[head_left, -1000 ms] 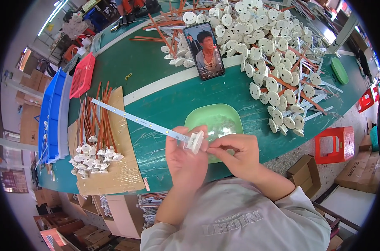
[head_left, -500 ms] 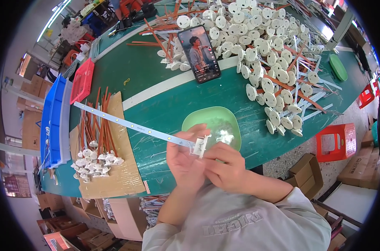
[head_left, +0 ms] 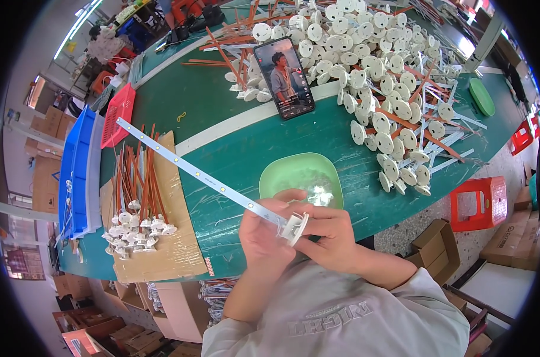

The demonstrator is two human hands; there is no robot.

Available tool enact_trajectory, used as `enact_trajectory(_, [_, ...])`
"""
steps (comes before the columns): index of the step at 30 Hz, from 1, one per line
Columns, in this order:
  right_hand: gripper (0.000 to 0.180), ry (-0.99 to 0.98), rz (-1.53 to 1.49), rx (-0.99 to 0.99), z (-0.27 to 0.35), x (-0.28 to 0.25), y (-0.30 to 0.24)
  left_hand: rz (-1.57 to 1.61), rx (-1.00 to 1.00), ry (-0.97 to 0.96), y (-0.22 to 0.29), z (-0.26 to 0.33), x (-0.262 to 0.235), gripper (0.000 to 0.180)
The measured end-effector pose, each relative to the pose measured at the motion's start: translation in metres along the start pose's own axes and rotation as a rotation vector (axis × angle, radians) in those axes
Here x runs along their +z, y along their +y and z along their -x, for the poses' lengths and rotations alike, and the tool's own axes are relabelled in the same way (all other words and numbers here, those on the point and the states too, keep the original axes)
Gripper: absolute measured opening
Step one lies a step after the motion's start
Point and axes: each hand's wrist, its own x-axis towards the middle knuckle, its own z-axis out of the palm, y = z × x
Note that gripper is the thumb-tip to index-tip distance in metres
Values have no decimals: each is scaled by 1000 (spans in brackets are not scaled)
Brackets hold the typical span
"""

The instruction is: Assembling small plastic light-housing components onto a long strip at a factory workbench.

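Left hand (head_left: 261, 241): we pinch the LED strip (head_left: 198, 175) by its white plastic base (head_left: 295, 227) | right hand (head_left: 332, 238): at base's rim, pinch unclear | strip slants leftward above green table (head_left: 216, 244) | risk: swinging overhang could twist the base askew

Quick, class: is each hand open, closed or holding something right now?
Left hand: closed, holding the LED strip near its end.
Right hand: closed on the white end piece.
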Motion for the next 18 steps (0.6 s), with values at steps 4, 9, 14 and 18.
enact_trajectory(4, [21,-9,-54,-34,6,-4,4,66,32,48,-2,5,4,68])
enact_trajectory(9, [13,151,-589,284,15,9,3,178,153,44,14,12,15,53])
enact_trajectory(14, [14,48,-414,149,15,9,2,218,337,-203,17,15,2,66])
enact_trajectory(18, [15,55,-215,-111,15,12,3,255,270,-148,21,23,0,67])
